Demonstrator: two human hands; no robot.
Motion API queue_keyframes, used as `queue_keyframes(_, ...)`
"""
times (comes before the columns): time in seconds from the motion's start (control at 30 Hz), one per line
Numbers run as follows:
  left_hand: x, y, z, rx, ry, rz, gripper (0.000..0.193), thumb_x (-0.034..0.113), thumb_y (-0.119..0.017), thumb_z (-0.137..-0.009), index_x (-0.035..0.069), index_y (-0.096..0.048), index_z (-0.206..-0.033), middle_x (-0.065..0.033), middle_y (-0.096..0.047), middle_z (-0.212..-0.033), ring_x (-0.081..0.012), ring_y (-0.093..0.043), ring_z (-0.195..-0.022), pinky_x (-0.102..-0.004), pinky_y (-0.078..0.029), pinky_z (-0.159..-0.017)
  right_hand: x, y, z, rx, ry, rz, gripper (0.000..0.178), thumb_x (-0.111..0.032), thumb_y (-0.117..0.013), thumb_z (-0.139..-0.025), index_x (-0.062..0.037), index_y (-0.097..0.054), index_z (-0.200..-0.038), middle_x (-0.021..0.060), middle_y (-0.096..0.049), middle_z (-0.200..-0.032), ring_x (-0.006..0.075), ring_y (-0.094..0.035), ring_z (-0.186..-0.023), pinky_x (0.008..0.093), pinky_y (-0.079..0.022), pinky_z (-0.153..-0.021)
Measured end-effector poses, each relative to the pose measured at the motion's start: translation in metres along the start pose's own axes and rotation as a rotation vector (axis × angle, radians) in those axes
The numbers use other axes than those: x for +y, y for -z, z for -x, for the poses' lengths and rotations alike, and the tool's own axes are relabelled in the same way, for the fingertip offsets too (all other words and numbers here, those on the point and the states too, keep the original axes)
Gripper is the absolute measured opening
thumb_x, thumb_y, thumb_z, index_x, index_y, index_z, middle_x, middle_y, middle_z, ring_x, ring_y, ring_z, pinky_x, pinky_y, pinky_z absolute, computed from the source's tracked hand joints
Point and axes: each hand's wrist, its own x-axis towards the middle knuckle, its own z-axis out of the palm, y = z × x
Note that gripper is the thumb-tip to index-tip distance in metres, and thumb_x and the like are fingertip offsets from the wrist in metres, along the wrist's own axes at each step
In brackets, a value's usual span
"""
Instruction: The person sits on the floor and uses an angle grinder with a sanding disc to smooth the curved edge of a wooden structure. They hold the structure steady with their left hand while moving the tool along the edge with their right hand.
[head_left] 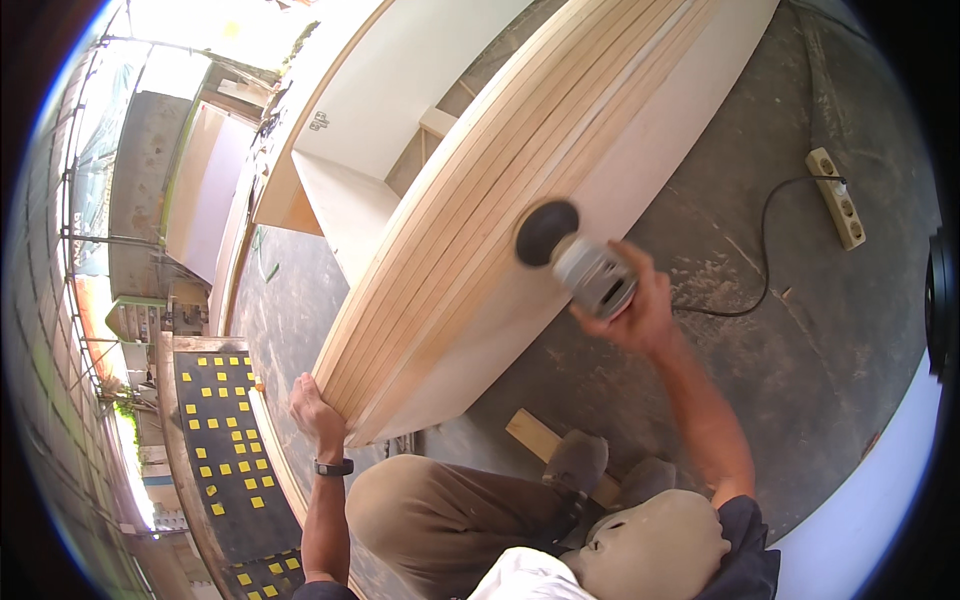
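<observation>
A long curved piece of wood [430, 270], faced with narrow strips and with a pale smooth side, lies slantwise before me. My right hand [640, 310] is wrapped around the grey body of a disc sander [595, 275]. The sander's round black pad [548, 232] rests against the strips, near the border with the pale side; motion blurs it a little. At the wood's near left end, my left hand [318, 412], with a black band on the wrist, grips the edge. Its fingertips are partly hidden behind that edge.
A dark cord [765, 260] loops across the grey floor to a cream power strip [836, 200] at the right. A short wooden board [533, 433] lies by my shoes. White panels [390, 80] stand beyond the curved wood. A dark board with yellow squares [225, 440] is at the left.
</observation>
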Motion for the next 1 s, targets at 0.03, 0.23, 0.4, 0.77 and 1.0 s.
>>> queue_keyframes(0.03,0.0,0.001,-0.002,0.009,-0.016,0.005,0.051,0.035,-0.043,-0.114,-0.004,-0.061,-0.088,-0.0267,-0.06,-0.082,-0.0428,-0.054,-0.079,-0.0545,-0.037,-0.076,-0.002,0.006,-0.007,0.039,-0.077,-0.028,0.101,-0.04,-0.103,-0.063,-0.0021,-0.054,-0.143,0.0215,-0.073,-0.12,0.0386,-0.077,-0.104,0.048,-0.064,-0.084)
queue_keyframes(0.23,-0.016,-0.004,-0.001,0.087,-0.022,-0.035,0.05,0.035,-0.044,-0.114,-0.004,-0.06,-0.088,-0.0253,-0.059,-0.082,-0.0419,-0.053,-0.077,-0.0536,-0.038,-0.074,-0.024,-0.023,0.004,-0.033,0.316,0.103,0.103,-0.04,-0.103,-0.061,-0.003,-0.052,-0.143,0.0202,-0.072,-0.114,0.0401,-0.076,-0.096,0.0475,-0.063,-0.078)
queue_keyframes(0.4,0.004,-0.003,0.002,0.061,-0.029,-0.004,0.049,0.036,-0.045,-0.114,-0.003,-0.059,-0.088,-0.0229,-0.059,-0.079,-0.0374,-0.054,-0.075,-0.052,-0.039,-0.073,-0.061,-0.046,0.02,-0.291,0.463,0.267,0.101,-0.04,-0.101,-0.06,-0.0035,-0.054,-0.142,0.0174,-0.069,-0.109,0.0402,-0.072,-0.089,0.0483,-0.06,-0.076)
queue_keyframes(0.77,0.002,-0.001,0.001,0.064,0.013,0.057,0.047,0.034,-0.048,-0.114,-0.002,-0.055,-0.084,-0.0194,-0.055,-0.072,-0.0333,-0.051,-0.068,-0.0501,-0.038,-0.069,-0.048,0.011,-0.029,0.041,-0.099,0.042,0.102,-0.04,-0.102,-0.065,-0.0021,-0.051,-0.144,0.0199,-0.073,-0.117,0.0398,-0.076,-0.104,0.0489,-0.062,-0.086)
queue_keyframes(1.0,0.008,-0.003,0.001,0.077,-0.025,0.017,0.047,0.034,-0.048,-0.113,-0.002,-0.055,-0.084,-0.0193,-0.054,-0.072,-0.0327,-0.05,-0.067,-0.0499,-0.037,-0.068,-0.074,-0.032,0.012,-0.283,0.314,0.288,0.095,-0.045,-0.097,-0.068,-0.0025,-0.054,-0.142,0.0159,-0.069,-0.106,0.0371,-0.072,-0.094,0.0458,-0.061,-0.081)
